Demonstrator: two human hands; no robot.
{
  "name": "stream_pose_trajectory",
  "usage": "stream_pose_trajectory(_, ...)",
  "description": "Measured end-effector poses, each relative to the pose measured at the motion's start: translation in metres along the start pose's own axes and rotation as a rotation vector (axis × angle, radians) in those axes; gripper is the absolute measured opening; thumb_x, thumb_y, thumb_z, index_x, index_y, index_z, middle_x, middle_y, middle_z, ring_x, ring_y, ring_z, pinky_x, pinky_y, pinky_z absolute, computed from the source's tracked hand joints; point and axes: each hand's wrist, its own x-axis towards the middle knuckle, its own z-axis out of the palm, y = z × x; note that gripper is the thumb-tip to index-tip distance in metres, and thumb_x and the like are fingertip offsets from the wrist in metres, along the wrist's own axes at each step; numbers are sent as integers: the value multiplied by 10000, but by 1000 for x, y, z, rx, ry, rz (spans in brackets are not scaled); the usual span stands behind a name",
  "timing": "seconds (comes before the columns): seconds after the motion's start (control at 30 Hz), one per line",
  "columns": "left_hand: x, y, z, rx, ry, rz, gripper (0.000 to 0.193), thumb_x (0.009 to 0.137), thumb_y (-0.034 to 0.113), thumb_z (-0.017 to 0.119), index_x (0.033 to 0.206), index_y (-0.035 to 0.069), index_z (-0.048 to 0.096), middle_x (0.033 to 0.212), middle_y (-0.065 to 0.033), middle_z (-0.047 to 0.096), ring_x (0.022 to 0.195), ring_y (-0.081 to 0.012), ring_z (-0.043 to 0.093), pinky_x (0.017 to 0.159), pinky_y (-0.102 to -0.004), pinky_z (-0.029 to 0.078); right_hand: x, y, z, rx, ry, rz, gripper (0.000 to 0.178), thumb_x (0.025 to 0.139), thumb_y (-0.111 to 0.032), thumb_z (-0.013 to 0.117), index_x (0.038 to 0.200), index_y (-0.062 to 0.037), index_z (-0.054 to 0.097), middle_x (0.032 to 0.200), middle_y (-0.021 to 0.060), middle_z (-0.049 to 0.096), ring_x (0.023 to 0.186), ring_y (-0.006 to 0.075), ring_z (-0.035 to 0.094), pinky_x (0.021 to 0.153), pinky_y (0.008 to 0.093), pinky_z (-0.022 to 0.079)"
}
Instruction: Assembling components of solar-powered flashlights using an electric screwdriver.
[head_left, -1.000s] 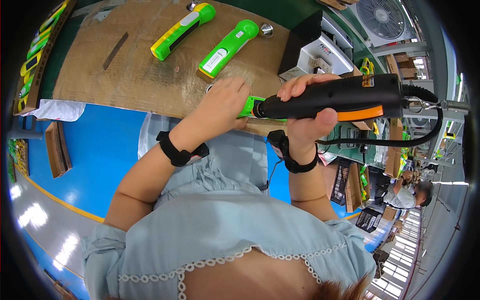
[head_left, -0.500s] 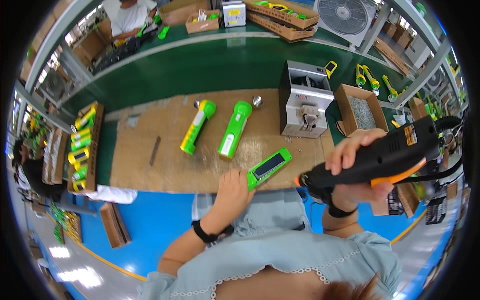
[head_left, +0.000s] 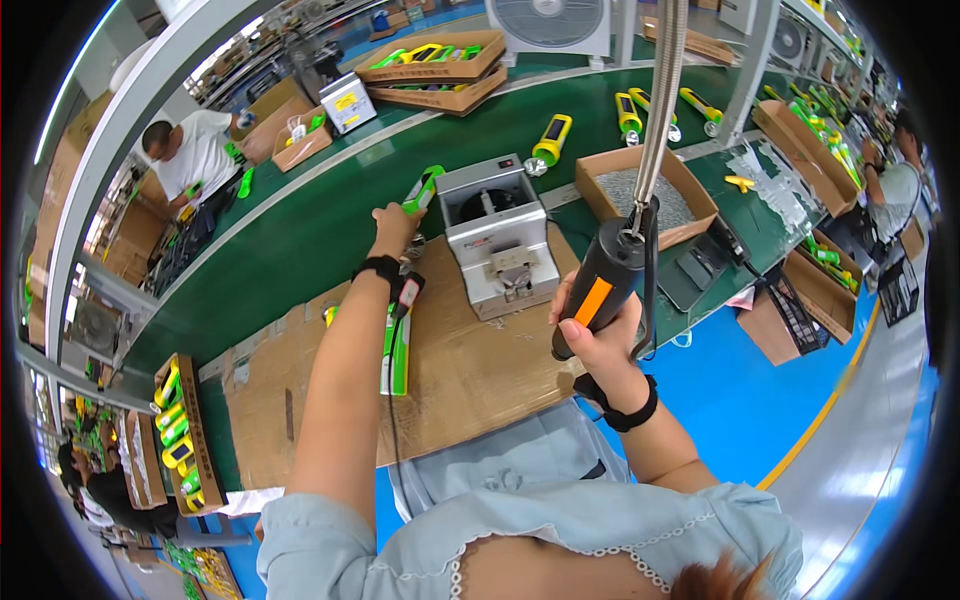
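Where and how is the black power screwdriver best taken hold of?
Probably around the lower part of its body, coming from the near right, as the right hand holds the power screwdriver now. The body is long and rounded, so fingers can wrap it; it leans with its upper end away from the person, and that end meets the metal hanger and black cable.

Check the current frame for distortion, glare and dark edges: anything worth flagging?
Head view: fisheye distortion bows the green conveyor, black vignetting fills the corners, and pale sheen marks the grey floor at right; the black power tool looks reasonably sharp.
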Motion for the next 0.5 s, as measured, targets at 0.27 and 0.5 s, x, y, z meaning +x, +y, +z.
stream_pose_trajectory(0.27, -29, 50, -29, -191, 279, -302, 670, 729, 422, 727, 1105, -49, 434, 1137, -257, 477, 1004, -427, 549, 831, -478, 484, 36, -17, -22, 14, 51, -191, 640, 712, -450, 758, 1039, 10, 456, 776, 108, 553, 645, 185, 576, 578, 293, 480)
stream_pose_trajectory(0.5, -221, 21, -71, -48, -279, 74, 382, 763, 289, 703, 1052, 79, 567, 980, -255, 560, 869, -426, 585, 762, -442, 491, 83, -11, -4, 210, 27, -302, 641, 738, -476, 728, 1046, 22, 468, 786, 134, 555, 645, 231, 579, 588, 337, 502)
